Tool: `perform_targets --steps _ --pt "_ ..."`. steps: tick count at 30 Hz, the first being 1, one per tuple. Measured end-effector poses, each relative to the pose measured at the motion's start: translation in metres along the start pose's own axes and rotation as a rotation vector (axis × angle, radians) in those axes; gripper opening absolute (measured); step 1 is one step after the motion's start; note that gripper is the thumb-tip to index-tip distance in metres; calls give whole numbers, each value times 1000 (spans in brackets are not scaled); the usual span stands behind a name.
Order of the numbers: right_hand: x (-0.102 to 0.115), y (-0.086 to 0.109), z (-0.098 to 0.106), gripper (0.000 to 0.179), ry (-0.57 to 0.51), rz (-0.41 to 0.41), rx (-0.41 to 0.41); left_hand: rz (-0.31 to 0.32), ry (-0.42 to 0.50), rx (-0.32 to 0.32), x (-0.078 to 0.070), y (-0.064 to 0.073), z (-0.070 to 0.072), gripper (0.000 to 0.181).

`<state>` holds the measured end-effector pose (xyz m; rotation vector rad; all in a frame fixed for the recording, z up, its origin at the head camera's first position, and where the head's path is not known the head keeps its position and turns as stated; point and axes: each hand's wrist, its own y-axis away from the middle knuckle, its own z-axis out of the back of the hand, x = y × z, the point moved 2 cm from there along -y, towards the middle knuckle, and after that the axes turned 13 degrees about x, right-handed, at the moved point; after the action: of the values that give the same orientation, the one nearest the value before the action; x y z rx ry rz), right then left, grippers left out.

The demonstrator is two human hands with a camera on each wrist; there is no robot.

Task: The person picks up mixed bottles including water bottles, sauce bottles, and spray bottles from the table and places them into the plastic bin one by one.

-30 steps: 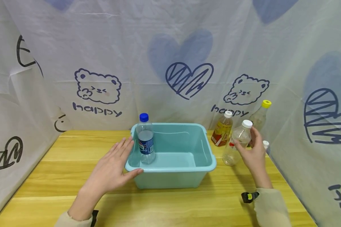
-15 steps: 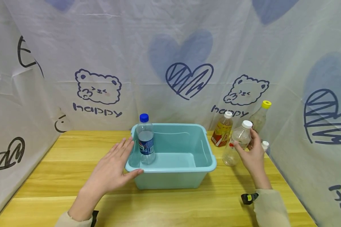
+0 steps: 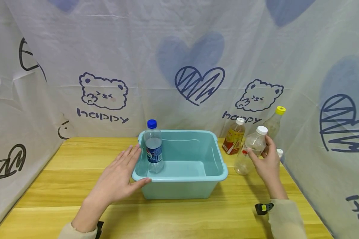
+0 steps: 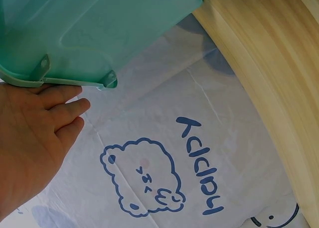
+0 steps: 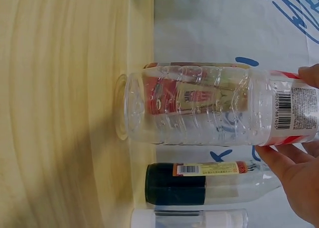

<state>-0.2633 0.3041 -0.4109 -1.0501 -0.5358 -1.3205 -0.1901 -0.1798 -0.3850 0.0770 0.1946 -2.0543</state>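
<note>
My right hand (image 3: 268,166) grips a clear plastic bottle (image 3: 255,143) with a white cap, thumb on one side and fingers on the other. In the right wrist view, the bottle (image 5: 199,106) has a red and white label with a barcode, and its base is right at the wooden tabletop. My left hand (image 3: 115,181) rests at the left front corner of a light blue plastic bin (image 3: 179,179), fingers straight along the rim and thumb over the front edge. Inside the bin, at its left, stands a Pepsi bottle (image 3: 153,151) with a blue cap.
Behind the held bottle stand a yellow and red labelled bottle (image 3: 234,137) and a yellow-capped glass-like bottle (image 3: 273,124). Another white cap (image 3: 279,152) shows beside my right hand. A printed cloth (image 3: 149,83) hangs behind the wooden table (image 3: 179,219).
The held bottle's top has tipped very slightly to the right, with the right hand shifting along. The left hand and the bin have stayed put.
</note>
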Motion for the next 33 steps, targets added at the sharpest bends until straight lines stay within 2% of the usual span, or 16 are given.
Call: perform_targets --steps 13,20,33 --pt "18 -3 7 85 4 44 -32 -1 1 9 1 1 2 101" --pt "35 -5 11 85 -44 41 -27 -2 1 7 2 0 1 101" --pt "63 -9 14 82 -21 159 -36 1 7 -3 1 0 0 102"
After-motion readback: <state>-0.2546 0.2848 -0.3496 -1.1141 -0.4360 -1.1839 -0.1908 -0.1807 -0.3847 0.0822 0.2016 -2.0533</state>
